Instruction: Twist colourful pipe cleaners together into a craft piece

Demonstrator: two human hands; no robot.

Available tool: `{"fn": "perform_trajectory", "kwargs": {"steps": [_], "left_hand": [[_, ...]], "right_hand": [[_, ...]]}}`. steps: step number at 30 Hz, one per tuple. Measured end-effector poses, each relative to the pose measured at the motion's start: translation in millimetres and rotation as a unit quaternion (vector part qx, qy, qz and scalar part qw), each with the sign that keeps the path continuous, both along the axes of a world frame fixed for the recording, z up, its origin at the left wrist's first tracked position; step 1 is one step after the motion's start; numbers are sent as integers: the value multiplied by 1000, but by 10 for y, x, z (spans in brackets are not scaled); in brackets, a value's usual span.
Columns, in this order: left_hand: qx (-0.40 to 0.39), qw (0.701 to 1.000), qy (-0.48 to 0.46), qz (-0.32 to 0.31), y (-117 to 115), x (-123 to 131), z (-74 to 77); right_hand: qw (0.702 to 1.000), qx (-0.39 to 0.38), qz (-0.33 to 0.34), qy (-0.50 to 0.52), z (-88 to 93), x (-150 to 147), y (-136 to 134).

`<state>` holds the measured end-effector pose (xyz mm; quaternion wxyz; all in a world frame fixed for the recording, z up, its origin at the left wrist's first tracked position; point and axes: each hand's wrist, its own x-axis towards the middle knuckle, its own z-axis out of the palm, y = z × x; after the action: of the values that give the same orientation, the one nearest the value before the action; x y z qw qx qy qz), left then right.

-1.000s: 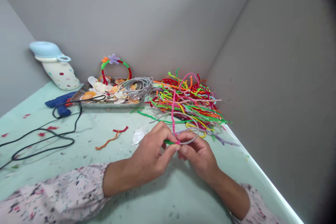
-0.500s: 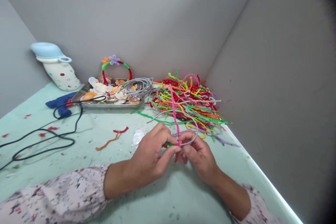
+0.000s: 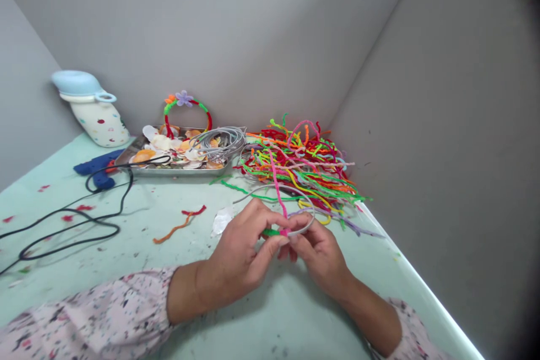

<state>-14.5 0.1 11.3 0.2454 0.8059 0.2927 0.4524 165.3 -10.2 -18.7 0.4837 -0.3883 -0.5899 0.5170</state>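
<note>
My left hand point(image 3: 242, 253) pinches a curved grey wire point(image 3: 311, 198) where a green pipe cleaner point(image 3: 270, 232) is wound round it. Just right of the green, a pink pipe cleaner point(image 3: 277, 181) is wrapped on the wire. Its long free end stands up from between my hands. My right hand point(image 3: 323, 256) is closed on the wire beside the pink wrap, thumb against fingers. The wire loops up behind my fingers and its bare end points left. Some of the pink wrap is hidden by my fingertips.
A heap of coloured pipe cleaners point(image 3: 304, 163) lies behind my hands. Left of it, a metal tray point(image 3: 181, 172) holds shells, coiled wire point(image 3: 223, 140) and a decorated hoop point(image 3: 210, 118). A blue glue gun point(image 3: 99, 164) with a black cord, a bottle point(image 3: 99, 118) and an orange-red scrap point(image 3: 179, 228) are farther left.
The pink pipe cleaner's free end has tipped slightly left and lower. The wire loop has dropped a little, and more of the green wrap shows. Both hands keep their grip.
</note>
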Motion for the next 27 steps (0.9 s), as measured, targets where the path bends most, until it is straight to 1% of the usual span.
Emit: {"fn": "perform_trajectory", "kwargs": {"steps": [4,14,20,24,27], "left_hand": [[7,1000,-13,-5,8,4,8],[20,1000,-16,18,-2,-9,5],[23,999,-13,24,20,-13,25],[26,999,-12,31,27,-13,27],[27,999,-17,43,34,-8,18]], "right_hand": [[1000,6,-5,-21,1,7,18],[999,-9,30,-33,-14,4,-29],[998,-10,39,-39,-31,7,-36],[998,-14,39,-53,-57,-5,-35],[997,1,16,-69,-58,-11,-38]]}}
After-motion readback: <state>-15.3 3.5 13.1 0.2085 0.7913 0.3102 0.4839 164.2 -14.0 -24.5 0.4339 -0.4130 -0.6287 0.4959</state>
